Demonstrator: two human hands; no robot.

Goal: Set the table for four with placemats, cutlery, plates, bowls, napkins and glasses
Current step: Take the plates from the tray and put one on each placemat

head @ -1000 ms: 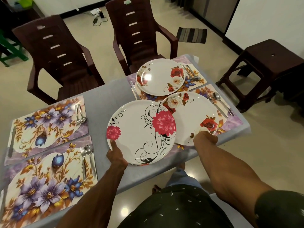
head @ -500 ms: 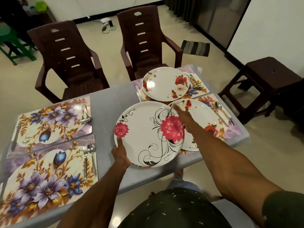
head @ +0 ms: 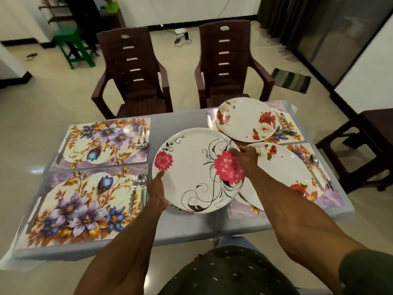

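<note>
Left hand (head: 158,193): grips the near-left rim of the pink-flower plate (head: 197,170), thumb lying on the white face beside the small pink bloom, fingers hidden beneath; forearm runs up from the lower left. Right hand (head: 246,156): fingers curled over the far-right rim of the same plate, above the big pink flower; forearm stretched in from the lower right, crossing a rose plate (head: 285,167). Both hands hold this one plate between them, at the middle of the table (head: 180,226); a second rim peeks out under its near edge.

Beyond the right hand: another rose plate (head: 246,120) on its mat, fork and spoon beside it.

Left of the left hand: two flowered placemats, near (head: 80,207) and far (head: 106,143), each with cutlery, no plate.

Behind the table: two brown chairs (head: 131,71).
</note>
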